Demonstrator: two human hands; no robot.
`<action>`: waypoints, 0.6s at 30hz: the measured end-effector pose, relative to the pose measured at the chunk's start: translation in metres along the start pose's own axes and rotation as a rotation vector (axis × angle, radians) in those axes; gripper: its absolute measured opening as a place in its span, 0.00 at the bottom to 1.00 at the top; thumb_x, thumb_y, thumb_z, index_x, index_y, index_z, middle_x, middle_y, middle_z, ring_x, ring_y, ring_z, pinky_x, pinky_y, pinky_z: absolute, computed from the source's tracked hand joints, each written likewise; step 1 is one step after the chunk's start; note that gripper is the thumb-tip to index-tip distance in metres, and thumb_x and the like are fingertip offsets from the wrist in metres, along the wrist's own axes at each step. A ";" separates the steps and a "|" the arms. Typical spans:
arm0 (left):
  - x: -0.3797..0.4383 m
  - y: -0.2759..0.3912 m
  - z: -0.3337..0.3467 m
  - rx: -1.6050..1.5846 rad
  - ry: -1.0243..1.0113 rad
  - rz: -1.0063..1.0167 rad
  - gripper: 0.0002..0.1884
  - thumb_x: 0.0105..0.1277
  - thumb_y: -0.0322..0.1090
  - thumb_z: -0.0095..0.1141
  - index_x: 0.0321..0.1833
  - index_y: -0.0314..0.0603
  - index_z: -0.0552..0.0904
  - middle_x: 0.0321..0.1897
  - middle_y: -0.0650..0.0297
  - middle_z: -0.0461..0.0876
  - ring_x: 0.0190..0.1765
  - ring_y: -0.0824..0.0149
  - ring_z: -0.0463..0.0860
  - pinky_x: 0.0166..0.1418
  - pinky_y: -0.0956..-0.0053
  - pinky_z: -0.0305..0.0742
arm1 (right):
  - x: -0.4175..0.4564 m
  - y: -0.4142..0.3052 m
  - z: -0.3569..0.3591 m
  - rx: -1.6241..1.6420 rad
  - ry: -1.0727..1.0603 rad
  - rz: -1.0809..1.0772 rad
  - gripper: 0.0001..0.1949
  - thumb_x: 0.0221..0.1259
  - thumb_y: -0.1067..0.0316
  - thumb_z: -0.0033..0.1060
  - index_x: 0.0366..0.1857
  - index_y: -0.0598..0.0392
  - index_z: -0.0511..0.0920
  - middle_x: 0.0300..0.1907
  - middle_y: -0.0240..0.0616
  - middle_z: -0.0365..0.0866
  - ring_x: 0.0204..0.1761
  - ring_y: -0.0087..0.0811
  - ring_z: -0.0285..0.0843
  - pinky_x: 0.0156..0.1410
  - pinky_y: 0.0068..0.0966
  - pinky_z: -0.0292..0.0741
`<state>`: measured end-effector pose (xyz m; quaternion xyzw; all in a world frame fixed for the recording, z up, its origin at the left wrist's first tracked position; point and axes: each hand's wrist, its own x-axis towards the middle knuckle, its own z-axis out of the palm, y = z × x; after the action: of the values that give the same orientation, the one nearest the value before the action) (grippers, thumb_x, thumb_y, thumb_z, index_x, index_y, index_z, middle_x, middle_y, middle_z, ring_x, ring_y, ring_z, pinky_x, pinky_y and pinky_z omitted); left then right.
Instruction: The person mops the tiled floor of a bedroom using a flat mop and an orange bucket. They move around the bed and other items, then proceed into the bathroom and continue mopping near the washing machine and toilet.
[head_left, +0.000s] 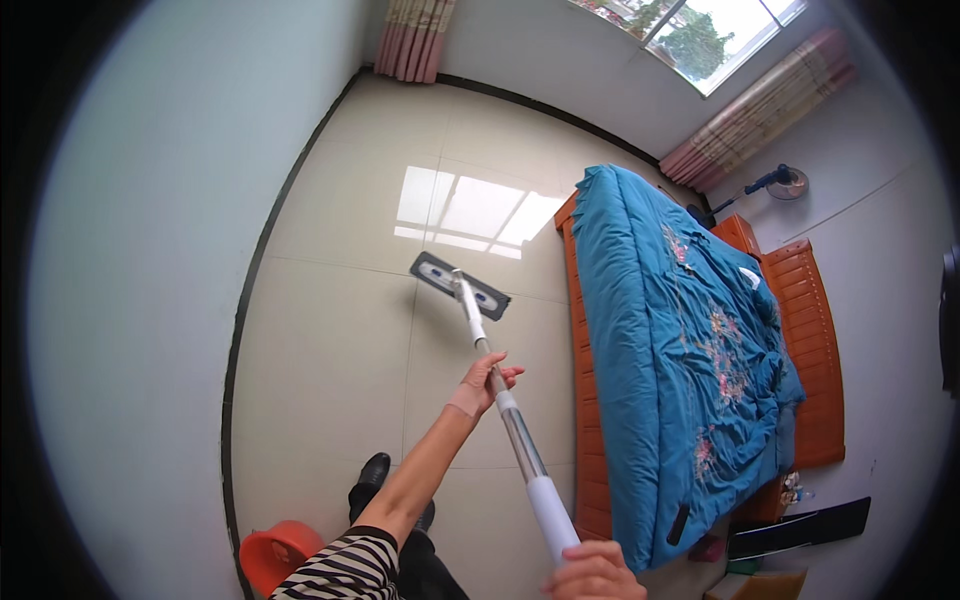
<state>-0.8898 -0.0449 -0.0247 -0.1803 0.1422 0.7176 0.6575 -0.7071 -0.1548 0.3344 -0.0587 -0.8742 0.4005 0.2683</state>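
Note:
A flat mop's grey rectangular head (492, 298) is ahead of me over the tiled floor, with a soft shadow beside it. I cannot tell whether it touches the tiles. From its hinged joint, a metal and white telescopic pole (523, 439) slants back toward me. My left hand (480, 381) wraps the thin metal section partway along the pole, some fingertips spread off it. At the near end, my right hand (594, 571) grips the white handle sleeve, partly cut off by the picture's lower edge.
A wooden bed (589, 420) with a blue floral quilt (637, 360) stands on the right; a dark phone-like object (678, 525) lies on the quilt. An orange-red bucket (259, 559) sits lower left by the wall (135, 300). A fan (786, 182) stands beyond the bed.

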 end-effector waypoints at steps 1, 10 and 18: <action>0.017 -0.003 0.004 0.010 -0.019 -0.032 0.23 0.54 0.35 0.58 0.43 0.33 0.60 0.35 0.38 0.75 0.21 0.65 0.77 0.26 0.75 0.76 | 0.001 0.009 0.001 -0.070 -0.007 -0.009 0.10 0.49 0.77 0.61 0.23 0.51 0.67 0.15 0.31 0.73 0.21 0.31 0.75 0.42 0.36 0.73; 0.075 -0.039 0.046 0.218 -0.123 0.014 0.16 0.58 0.33 0.57 0.44 0.41 0.65 0.40 0.53 0.72 0.44 0.53 0.80 0.49 0.66 0.79 | -0.006 0.191 0.031 -0.419 0.335 0.117 0.11 0.40 0.81 0.64 0.23 0.52 0.71 0.26 0.34 0.76 0.35 0.34 0.76 0.46 0.30 0.69; 0.069 -0.056 0.026 1.286 -0.038 0.146 0.36 0.54 0.35 0.55 0.67 0.52 0.57 0.50 0.52 0.70 0.48 0.60 0.76 0.49 0.70 0.75 | -0.032 0.206 0.028 -0.166 0.702 0.496 0.12 0.53 0.78 0.54 0.43 0.64 0.71 0.24 0.31 0.71 0.33 0.24 0.69 0.53 0.30 0.68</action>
<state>-0.8406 0.0334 -0.0301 0.2726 0.5439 0.5351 0.5861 -0.7173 -0.0450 0.1555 -0.4208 -0.7187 0.3371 0.4391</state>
